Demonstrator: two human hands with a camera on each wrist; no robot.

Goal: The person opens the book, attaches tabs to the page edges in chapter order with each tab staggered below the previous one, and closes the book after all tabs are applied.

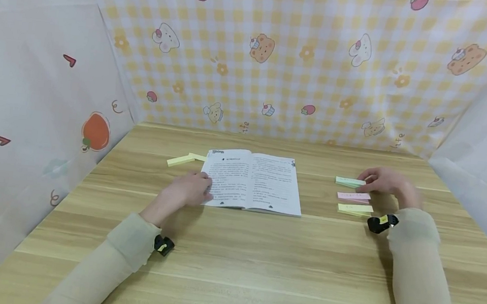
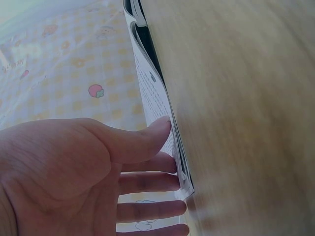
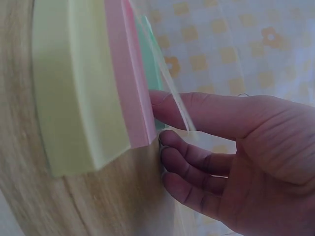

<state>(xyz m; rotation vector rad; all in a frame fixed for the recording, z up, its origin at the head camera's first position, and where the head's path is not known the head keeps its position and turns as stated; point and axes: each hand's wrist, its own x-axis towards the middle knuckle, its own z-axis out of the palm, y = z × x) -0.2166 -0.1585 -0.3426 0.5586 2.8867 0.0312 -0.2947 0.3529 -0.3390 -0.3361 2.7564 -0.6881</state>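
An open book (image 1: 272, 185) lies on the wooden table with printed pages facing up. My left hand (image 1: 188, 188) rests against its left edge, the fingers straight and the thumb at the page edge in the left wrist view. To the right, folded paper strips with handwriting lie in a column: green (image 1: 349, 182), pink (image 1: 353, 197) and yellow (image 1: 355, 209). My right hand (image 1: 385, 182) pinches the right end of the green strip between thumb and curled fingers. In the right wrist view the pink strip (image 3: 129, 78) and yellow strip (image 3: 83, 93) stand in front of it.
More yellow paper strips (image 1: 181, 160) lie left of the book, one partly hidden beneath it. The table (image 1: 249, 266) meets a checked curtain (image 1: 277, 86) at the back. White cloth (image 1: 38, 115) hangs on the left side. Both wrists carry small black cameras.
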